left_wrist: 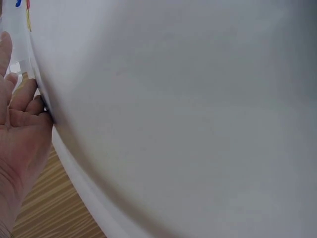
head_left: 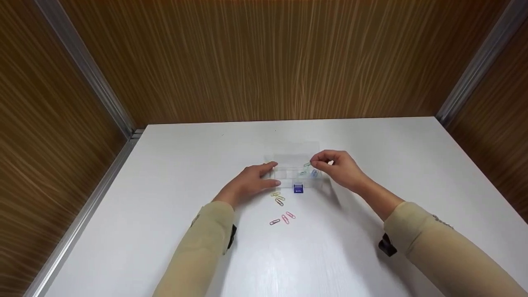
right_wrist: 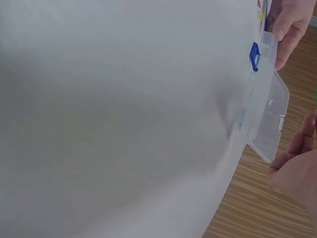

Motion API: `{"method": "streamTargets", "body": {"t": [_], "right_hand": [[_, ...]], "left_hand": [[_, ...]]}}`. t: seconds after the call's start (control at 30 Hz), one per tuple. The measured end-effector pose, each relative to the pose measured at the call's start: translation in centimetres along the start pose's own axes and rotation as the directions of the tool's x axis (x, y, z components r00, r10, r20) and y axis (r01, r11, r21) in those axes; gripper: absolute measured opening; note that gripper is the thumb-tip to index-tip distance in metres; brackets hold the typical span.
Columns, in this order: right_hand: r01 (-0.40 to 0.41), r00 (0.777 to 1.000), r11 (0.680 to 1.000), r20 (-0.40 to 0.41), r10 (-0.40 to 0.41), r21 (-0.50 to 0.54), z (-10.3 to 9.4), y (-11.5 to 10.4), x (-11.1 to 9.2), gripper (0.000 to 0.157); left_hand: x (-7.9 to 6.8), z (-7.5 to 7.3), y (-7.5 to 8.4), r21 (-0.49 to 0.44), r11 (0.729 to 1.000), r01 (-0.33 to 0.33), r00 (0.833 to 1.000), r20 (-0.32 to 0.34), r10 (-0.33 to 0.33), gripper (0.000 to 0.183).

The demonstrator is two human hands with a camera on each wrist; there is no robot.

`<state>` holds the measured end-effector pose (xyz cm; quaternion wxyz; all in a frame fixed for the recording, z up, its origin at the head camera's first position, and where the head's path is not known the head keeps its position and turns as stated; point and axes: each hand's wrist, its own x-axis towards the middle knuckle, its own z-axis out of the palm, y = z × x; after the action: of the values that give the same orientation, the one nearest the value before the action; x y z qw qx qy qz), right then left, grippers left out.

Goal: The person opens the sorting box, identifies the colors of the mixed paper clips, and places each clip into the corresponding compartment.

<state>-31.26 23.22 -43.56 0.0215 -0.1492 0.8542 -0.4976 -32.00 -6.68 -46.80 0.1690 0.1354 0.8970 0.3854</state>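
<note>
A clear plastic box (head_left: pixel 286 174) with a blue latch (head_left: pixel 298 188) lies on the white table, its transparent lid (head_left: pixel 297 148) swung open toward the back. My left hand (head_left: pixel 252 180) grips the box's left end, thumb at the front and index finger at the back. Above the right part of the box, my right hand (head_left: pixel 339 168) pinches a green paper clip (head_left: pixel 307 165) between thumb and fingertips. Blue paper clips (head_left: pixel 314 173) lie in the right end compartment, with green showing beside them. The right wrist view shows the open lid (right_wrist: pixel 271 116) near the right hand (right_wrist: pixel 297 163).
Yellow paper clips (head_left: pixel 275 194) and a dark one (head_left: pixel 279 202) lie just in front of the box. Nearer me are pink paper clips (head_left: pixel 285 218) and another dark clip (head_left: pixel 274 222). Wood-patterned panels (head_left: pixel 264 62) enclose the table at the back and sides.
</note>
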Motion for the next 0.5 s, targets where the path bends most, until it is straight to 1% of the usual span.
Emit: {"method": "streamTargets", "body": {"t": [0.07,0.3,0.4,0.5], "right_hand": [[-0.007,1.0,1.0,-0.007,0.007,0.002,0.0,0.3,0.3,0.017],[-0.028,0.999,0.999,-0.037,0.027,-0.017,0.4,1.2,1.1,0.017],[-0.032,0.999,0.999,-0.044,0.031,-0.031,0.9,1.4,1.4,0.015],[-0.035,0.998,0.998,-0.047,0.032,-0.057,1.3,1.5,1.7,0.014]], "left_hand": [[0.0,0.0,-0.1,0.003,1.0,-0.007,1.0,0.0,0.007,0.075],[0.1,-0.3,-0.5,0.028,0.997,-0.077,0.997,-0.003,0.077,0.073],[0.0,-0.3,-0.5,0.019,0.997,-0.08,0.997,-0.001,0.08,0.074],[0.1,-0.2,-0.5,0.013,0.998,-0.063,0.998,0.003,0.063,0.075]]}}
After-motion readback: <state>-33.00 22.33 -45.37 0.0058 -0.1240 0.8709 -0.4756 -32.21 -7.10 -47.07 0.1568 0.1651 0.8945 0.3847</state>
